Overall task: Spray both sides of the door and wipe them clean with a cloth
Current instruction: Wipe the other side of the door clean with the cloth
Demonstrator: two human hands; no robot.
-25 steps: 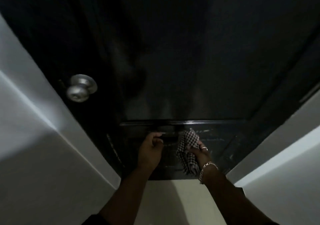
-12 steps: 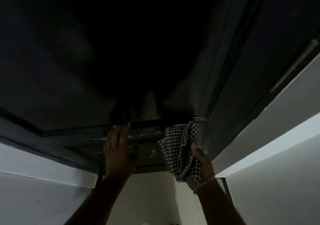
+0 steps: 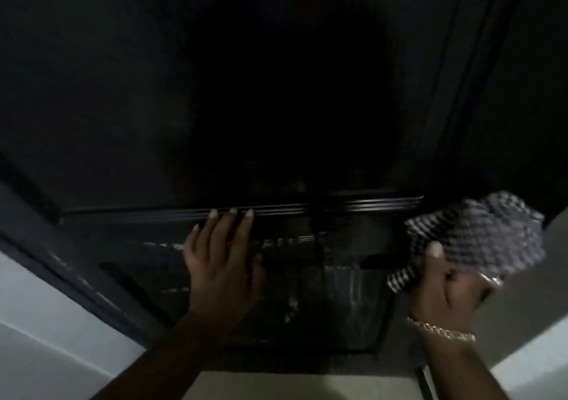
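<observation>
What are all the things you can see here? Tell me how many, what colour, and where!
door: 1, black and shiny, fills the top and middle of the view
raised moulding strip: 1, black, runs across the door above the lower panel
pale streaks: several, whitish, on the door's lower panel
checked cloth: 1, black and white, bunched at the right by the door's edge
walls: 2, white, at lower left and lower right
floor: 1, pale cream, at the bottom
bracelet: 1, gold chain, on the right wrist
left hand: 1, flat on the door's lower panel, fingertips at the moulding
right hand: 1, at the right, has a grip on the cloth
</observation>
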